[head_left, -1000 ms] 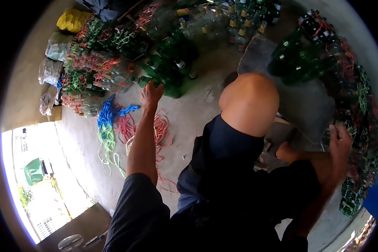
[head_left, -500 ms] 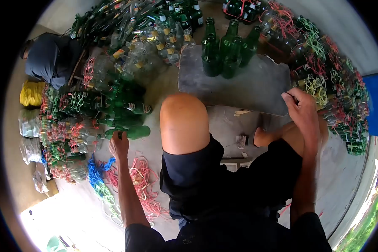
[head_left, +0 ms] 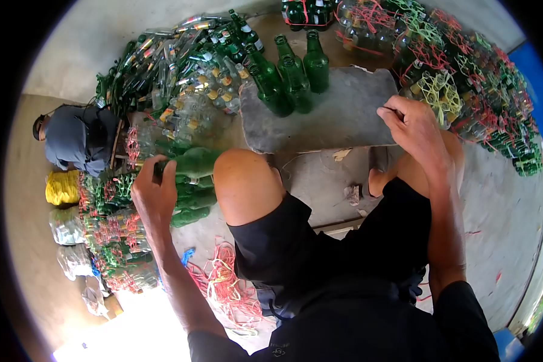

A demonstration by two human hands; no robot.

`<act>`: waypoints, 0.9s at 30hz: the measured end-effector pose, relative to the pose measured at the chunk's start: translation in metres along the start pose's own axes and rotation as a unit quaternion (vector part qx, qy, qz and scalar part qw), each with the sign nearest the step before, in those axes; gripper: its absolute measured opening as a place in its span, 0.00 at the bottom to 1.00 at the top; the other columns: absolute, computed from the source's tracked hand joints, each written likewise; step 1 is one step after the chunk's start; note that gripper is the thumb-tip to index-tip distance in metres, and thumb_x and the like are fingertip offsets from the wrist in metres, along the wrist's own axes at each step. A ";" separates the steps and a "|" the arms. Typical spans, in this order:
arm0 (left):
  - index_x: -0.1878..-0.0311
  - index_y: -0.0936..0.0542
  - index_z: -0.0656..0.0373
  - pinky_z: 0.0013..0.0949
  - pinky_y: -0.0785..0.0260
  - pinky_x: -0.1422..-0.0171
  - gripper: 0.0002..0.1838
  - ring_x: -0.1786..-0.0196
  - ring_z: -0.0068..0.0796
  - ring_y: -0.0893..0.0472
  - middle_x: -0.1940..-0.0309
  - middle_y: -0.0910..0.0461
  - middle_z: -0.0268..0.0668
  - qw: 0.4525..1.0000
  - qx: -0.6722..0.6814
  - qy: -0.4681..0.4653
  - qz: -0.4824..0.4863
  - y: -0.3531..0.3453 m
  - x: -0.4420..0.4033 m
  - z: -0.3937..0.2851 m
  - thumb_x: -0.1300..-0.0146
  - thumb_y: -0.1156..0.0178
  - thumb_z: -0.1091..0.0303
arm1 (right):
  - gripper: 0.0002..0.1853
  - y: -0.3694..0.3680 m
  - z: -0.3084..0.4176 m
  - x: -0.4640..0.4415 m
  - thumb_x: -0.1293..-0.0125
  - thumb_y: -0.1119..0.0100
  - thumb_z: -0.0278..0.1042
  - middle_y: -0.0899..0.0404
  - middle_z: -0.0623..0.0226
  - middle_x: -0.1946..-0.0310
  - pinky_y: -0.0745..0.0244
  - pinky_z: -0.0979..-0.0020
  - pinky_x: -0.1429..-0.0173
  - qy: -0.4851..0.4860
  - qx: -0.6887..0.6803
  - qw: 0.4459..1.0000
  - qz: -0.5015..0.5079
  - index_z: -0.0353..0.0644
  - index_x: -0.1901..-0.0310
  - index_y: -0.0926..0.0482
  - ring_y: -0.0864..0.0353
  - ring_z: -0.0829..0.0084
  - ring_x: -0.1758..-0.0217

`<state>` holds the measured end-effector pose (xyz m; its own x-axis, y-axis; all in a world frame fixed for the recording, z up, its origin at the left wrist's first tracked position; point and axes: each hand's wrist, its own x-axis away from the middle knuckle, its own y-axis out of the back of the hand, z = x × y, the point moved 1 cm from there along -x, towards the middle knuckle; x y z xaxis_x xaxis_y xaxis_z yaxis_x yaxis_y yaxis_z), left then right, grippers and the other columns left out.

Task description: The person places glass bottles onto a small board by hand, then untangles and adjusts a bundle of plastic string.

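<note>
My left hand (head_left: 155,190) is wrapped round the neck of a green bottle (head_left: 196,161), which lies sideways in the air beside my knee. Under it more green bottles (head_left: 190,215) lie on the floor. My right hand (head_left: 407,120) is closed at the right edge of a dark grey board (head_left: 338,120); whatever its fingers pinch is too small to make out. Several upright green bottles (head_left: 295,84) stand together on the board's far left part.
A heap of loose bottles (head_left: 157,66) lies at the back left, near a person in dark clothing (head_left: 78,137). Bundles of tied bottles (head_left: 123,229) line the left, and more (head_left: 464,72) the right. Red string (head_left: 226,277) lies tangled on the floor beside my left forearm.
The view has swung left and then back toward the board. My left hand has raised a green bottle from the group on the floor and brought it nearer my knee. My right hand remains closed.
</note>
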<state>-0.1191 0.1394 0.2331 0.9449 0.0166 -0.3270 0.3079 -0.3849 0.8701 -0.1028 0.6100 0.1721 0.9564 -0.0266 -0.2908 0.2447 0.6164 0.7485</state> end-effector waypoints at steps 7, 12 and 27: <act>0.55 0.14 0.63 0.30 0.37 0.71 0.08 0.77 0.19 0.28 0.77 0.21 0.35 0.989 0.059 -0.135 0.022 -0.013 -0.039 -0.091 0.34 0.30 0.71 | 0.10 0.004 -0.007 0.006 0.33 0.32 0.32 0.21 0.54 0.78 0.30 0.55 0.68 -0.002 -0.004 1.000 -0.016 0.37 0.69 0.21 0.22 0.50 0.74; 0.54 0.14 0.62 0.28 0.43 0.74 0.08 0.77 0.13 0.35 0.81 0.26 0.30 0.969 0.117 -0.210 0.058 -0.040 -0.055 -0.150 0.33 0.30 0.70 | 0.08 0.006 -0.013 0.008 0.31 0.32 0.30 0.25 0.59 0.80 0.33 0.63 0.71 0.018 -0.012 0.999 -0.030 0.36 0.66 0.20 0.30 0.67 0.79; 0.60 0.13 0.57 0.48 0.20 0.58 0.13 0.64 0.51 0.12 0.70 0.13 0.48 0.957 0.030 -0.289 0.012 -0.188 -0.096 -0.227 0.41 0.25 0.59 | 0.09 0.015 -0.014 0.010 0.34 0.32 0.33 0.20 0.52 0.75 0.29 0.53 0.67 -0.006 -0.031 0.999 -0.032 0.38 0.68 0.20 0.20 0.45 0.71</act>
<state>-0.2428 0.4195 0.1844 0.7268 -0.4989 -0.4721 0.2645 -0.4310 0.8627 -0.0919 0.6300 0.1723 0.9410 -0.0779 -0.3293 0.2959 0.6613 0.6893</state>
